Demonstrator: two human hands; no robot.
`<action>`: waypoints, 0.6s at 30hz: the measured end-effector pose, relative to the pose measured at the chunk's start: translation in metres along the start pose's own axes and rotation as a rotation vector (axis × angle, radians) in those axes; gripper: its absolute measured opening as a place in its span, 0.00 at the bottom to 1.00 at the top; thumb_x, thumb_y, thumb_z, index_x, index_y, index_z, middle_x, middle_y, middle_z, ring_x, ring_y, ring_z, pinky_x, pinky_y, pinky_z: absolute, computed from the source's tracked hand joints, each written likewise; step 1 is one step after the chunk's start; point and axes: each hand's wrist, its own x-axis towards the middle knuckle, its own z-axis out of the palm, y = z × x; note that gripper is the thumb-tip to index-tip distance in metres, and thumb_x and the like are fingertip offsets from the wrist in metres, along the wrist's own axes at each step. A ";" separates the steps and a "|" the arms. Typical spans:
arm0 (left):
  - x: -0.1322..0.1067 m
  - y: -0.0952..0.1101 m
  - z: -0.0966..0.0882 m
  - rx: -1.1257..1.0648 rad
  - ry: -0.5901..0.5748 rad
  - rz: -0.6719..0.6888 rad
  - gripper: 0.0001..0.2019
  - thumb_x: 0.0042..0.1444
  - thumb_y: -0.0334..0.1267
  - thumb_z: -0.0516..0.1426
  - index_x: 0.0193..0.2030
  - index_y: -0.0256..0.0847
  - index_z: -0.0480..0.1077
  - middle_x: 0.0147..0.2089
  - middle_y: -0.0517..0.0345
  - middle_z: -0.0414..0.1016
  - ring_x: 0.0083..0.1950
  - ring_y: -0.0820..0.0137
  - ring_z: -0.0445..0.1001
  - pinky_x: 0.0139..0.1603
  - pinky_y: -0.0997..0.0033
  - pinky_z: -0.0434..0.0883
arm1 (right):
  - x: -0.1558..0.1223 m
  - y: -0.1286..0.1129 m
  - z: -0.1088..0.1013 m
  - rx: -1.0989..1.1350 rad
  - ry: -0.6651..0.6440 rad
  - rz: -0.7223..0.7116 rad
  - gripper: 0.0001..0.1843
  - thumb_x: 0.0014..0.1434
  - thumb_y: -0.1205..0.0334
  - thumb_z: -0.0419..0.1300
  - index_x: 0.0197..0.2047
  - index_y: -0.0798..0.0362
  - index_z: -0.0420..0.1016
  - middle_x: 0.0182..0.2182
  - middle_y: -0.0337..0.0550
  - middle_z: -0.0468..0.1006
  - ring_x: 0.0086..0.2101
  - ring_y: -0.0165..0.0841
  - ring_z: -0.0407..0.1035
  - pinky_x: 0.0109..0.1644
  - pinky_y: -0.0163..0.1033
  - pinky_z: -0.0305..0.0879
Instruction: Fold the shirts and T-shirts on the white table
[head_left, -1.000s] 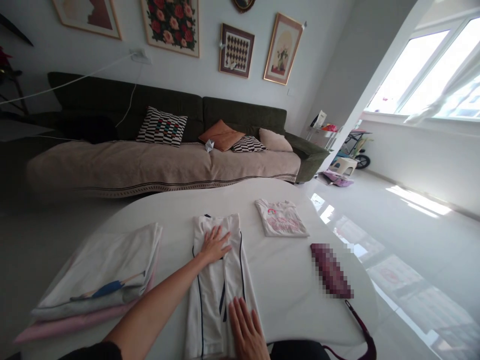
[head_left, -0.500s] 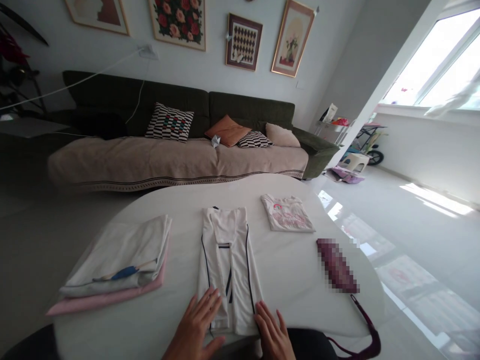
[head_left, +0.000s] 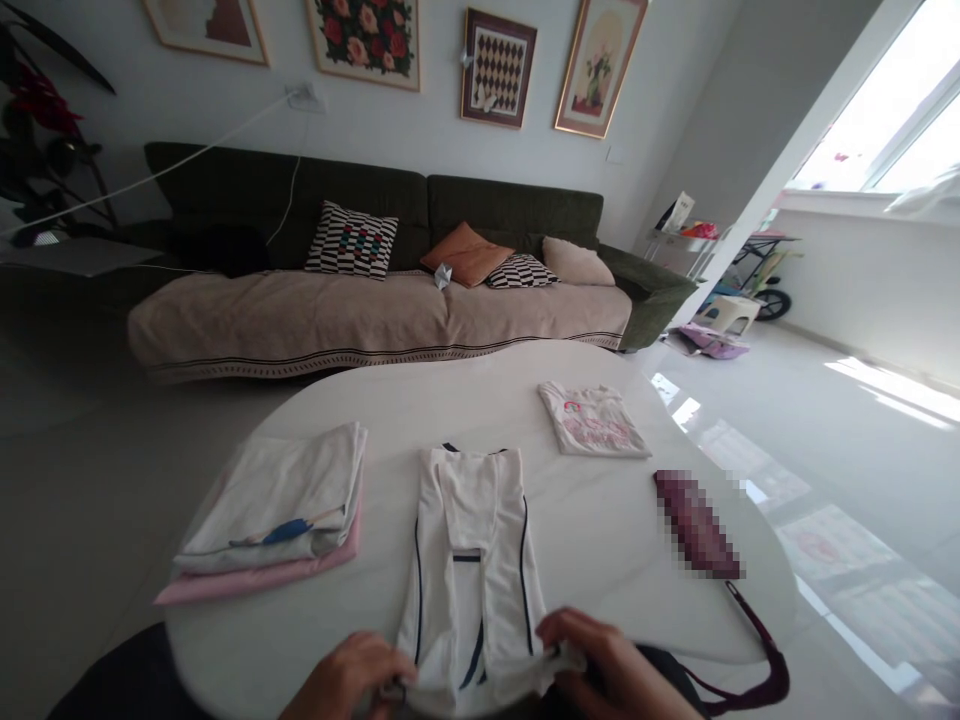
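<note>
A white garment with dark piping [head_left: 466, 520] lies folded lengthwise on the white table [head_left: 315, 640], its near end at the table's front edge. My left hand [head_left: 352, 670] pinches the near left corner of this garment. At the near right corner, my right hand [head_left: 600, 660] is closed on the cloth. Between the hands the near edge is lifted a little and slightly blurred. To the left rests a folded stack, a whitish cloth [head_left: 292, 490] with a blue print over a pink cloth [head_left: 259, 580]. A folded white T-shirt with a pink print [head_left: 596, 420] lies at the far right.
A dark red item, partly pixelated [head_left: 697, 525], lies on the table's right side, with its strap [head_left: 761, 640] hanging over the edge. Behind the table stands a green sofa [head_left: 517, 205] with a beige cover and several cushions. A window is at the right.
Both hands, flat on the garment before, now grip its near corners and raise the near edge. The garment has slid towards me, and the camera view has shifted slightly.
</note>
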 end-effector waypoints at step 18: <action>0.234 -0.096 -0.035 -0.076 0.255 -0.351 0.18 0.41 0.30 0.58 0.43 0.41 0.70 0.46 0.55 0.71 0.49 0.65 0.67 0.48 0.70 0.63 | 0.218 0.113 -0.004 -0.106 0.374 0.449 0.17 0.47 0.68 0.57 0.43 0.60 0.69 0.39 0.51 0.72 0.40 0.35 0.66 0.40 0.34 0.57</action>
